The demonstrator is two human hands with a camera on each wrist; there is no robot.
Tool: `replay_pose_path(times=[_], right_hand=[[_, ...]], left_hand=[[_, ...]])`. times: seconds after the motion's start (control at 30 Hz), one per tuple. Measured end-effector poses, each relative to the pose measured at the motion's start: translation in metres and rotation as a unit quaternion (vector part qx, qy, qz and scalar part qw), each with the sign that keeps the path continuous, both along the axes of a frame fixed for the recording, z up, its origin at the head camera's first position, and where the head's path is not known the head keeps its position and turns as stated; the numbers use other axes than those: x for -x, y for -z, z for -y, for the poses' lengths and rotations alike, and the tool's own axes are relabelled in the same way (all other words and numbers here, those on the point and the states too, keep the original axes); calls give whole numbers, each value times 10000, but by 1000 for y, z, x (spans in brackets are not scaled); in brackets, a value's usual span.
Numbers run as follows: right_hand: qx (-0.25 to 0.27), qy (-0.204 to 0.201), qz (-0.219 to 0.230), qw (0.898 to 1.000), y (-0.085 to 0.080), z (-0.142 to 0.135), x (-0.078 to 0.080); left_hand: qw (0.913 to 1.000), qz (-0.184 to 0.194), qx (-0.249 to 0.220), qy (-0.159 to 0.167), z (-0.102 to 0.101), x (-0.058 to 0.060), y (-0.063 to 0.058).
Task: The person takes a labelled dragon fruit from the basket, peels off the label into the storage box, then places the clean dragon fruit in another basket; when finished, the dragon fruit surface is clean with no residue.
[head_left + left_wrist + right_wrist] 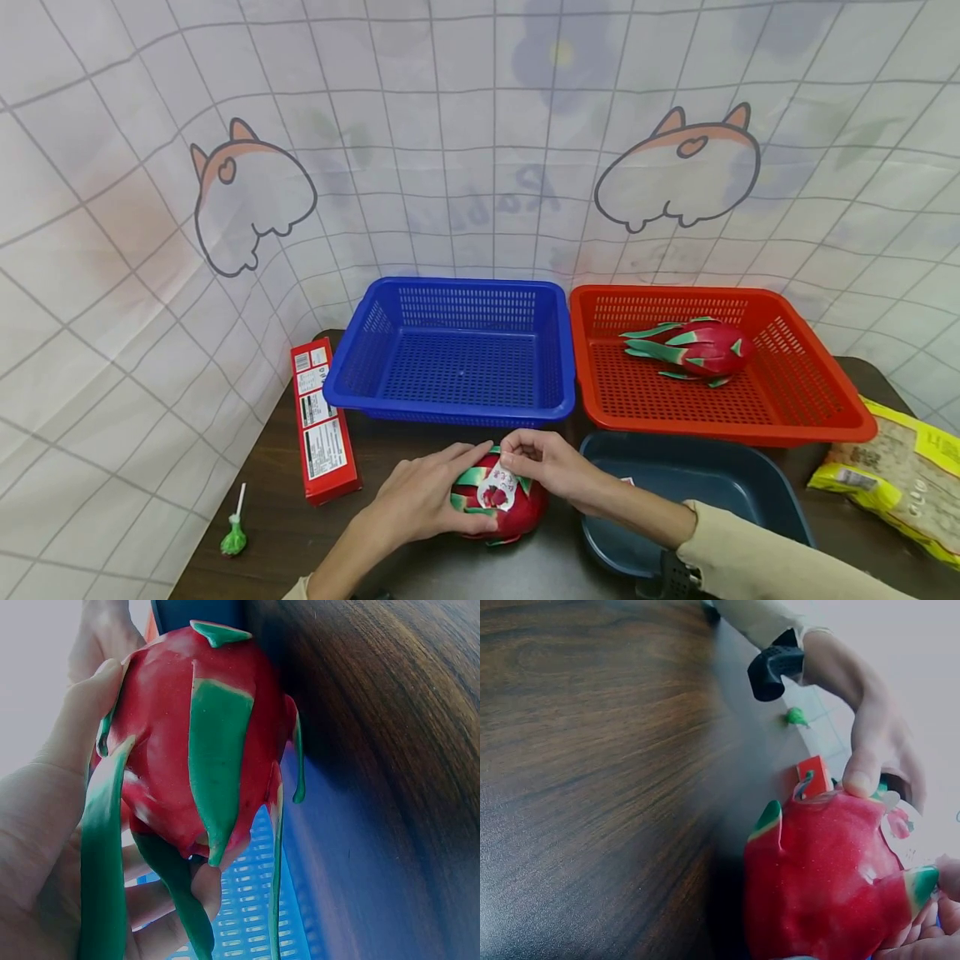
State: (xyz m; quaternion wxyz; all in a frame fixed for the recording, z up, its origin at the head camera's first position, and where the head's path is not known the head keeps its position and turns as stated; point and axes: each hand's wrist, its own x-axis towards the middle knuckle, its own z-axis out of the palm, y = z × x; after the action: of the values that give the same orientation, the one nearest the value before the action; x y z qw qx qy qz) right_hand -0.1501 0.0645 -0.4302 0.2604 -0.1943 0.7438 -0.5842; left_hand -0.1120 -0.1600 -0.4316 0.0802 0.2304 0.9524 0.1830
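A red dragon fruit (pixel 525 518) with green scales lies on the table in front of the blue basket. My left hand (pixel 423 492) grips it from the left, thumb at its near side and fingers at its far side. On top of the fruit is a white sticker (pixel 497 490) with a dragon fruit picture. My right hand (pixel 551 467) pinches the sticker's far edge between curled fingers. In the left wrist view, long green scales (pixel 219 750) hang from the fruit in front of my palm. The right wrist view shows the fruit's rounded red side (pixel 825 877) and my left thumb pressing on it.
A blue basket (pixel 450 414) stands behind the fruit. Right of it, a red basket (pixel 622 417) holds another dragon fruit (pixel 705 346). A dark blue tub (pixel 697 475) lies under my right forearm. A red box (pixel 326 425), a green lollipop (pixel 234 537) and a yellow bag (pixel 900 475) flank these.
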Motion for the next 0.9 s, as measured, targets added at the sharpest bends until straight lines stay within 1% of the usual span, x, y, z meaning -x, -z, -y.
replay_pose_path(times=[0.23,0.5,0.73,0.9], right_hand=[[161,-211,-207,9994,1,-1,-1],[177,-272,-138,9994,0,-2,3],[86,-363,50,9993,-2,-3,4],[-14,-471,75,9989,-8,0,5]], left_hand=[[10000,-35,-18,-3,0,0,0],[9998,-144,113,14,-3,2,-1],[9999,26,99,-24,-3,1,-1],[9999,121,61,-42,-2,1,-1]])
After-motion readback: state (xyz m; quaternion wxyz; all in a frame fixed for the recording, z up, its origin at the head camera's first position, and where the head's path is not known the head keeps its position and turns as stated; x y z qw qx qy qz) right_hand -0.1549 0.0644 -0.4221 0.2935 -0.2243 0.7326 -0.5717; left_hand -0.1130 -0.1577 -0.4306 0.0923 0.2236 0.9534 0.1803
